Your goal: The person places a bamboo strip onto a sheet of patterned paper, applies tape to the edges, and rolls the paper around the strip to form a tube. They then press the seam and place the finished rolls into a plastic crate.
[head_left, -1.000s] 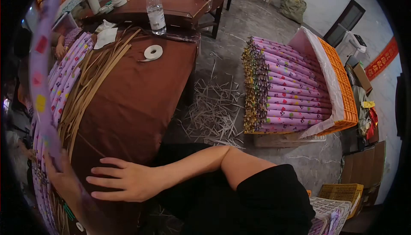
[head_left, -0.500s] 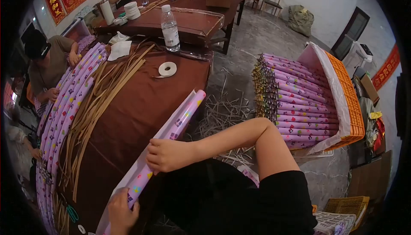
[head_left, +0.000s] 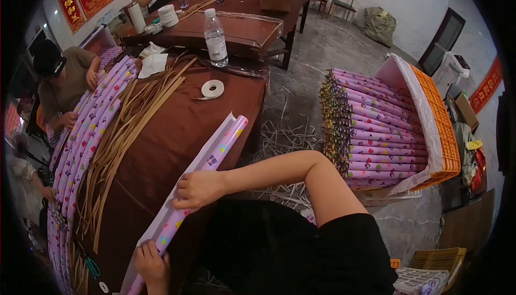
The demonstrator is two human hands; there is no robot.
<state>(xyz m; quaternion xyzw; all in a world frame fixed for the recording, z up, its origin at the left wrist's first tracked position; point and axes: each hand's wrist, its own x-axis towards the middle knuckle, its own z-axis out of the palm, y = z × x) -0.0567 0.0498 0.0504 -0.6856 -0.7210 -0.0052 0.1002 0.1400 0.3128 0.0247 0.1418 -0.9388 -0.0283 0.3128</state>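
A purple patterned tube of rolled paper or film [head_left: 223, 147] lies slantwise on the brown-covered table [head_left: 161, 139], with a loose whitish flap [head_left: 209, 141] standing along its far left side. My right hand [head_left: 199, 189] grips the tube near its middle, fingers curled over the flap edge. Lower down, my left hand [head_left: 152, 265] is closed around the tube and the edge too. To the left lie brown strips [head_left: 134, 117] in a long bundle. A roll of white tape [head_left: 213, 89] rests beyond the tube's upper end.
Many finished-looking purple tubes [head_left: 384, 133] fill an orange crate [head_left: 435, 117] on the right. More tubes [head_left: 88, 123] line the left edge, where a co-worker [head_left: 67, 80] handles them. A water bottle [head_left: 216, 39] stands at the back; green-handled scissors [head_left: 92, 267] lie lower left. Paper shreds [head_left: 285, 144] litter the floor.
Both hands are still on the tube, which has shifted slightly left with them. The right hand has moved left and a little up; its pattern has turned, so the tube has rolled.
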